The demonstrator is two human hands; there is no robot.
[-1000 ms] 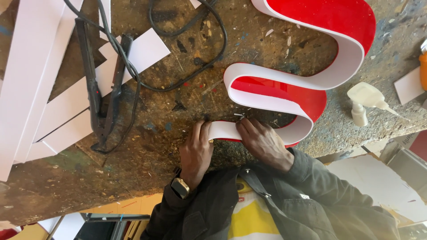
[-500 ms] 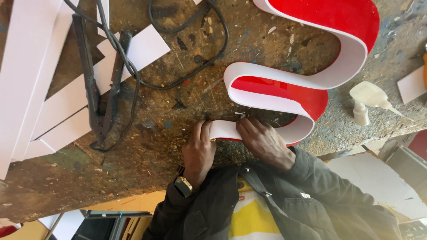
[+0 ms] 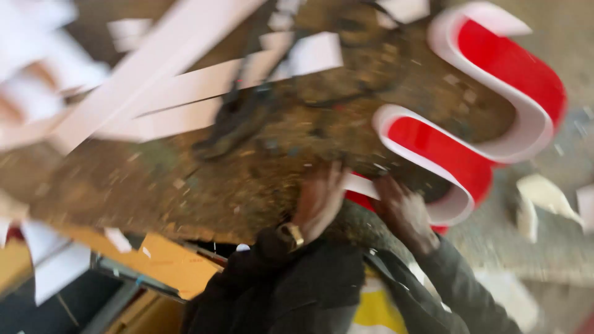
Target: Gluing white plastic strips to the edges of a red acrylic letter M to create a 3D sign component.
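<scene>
Both hands, left [image 3: 318, 201] and right [image 3: 402, 210], press the white rim of a red S-shaped sign letter [image 3: 482, 111] on the desk [image 3: 247, 179]; it looks light, stiff and thin-walled, best held by that rim, though blur hides whether either grip closes.

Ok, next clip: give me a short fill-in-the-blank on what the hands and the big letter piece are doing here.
1. The curved S-shaped letter has white side walls and a ___ face.
2. Both hands rest at the letter's lower ___ strip end.
3. The left hand has a ___ at its wrist.
4. The right hand comes out of a dark ___.

Missing words: red; white; watch; sleeve
</scene>
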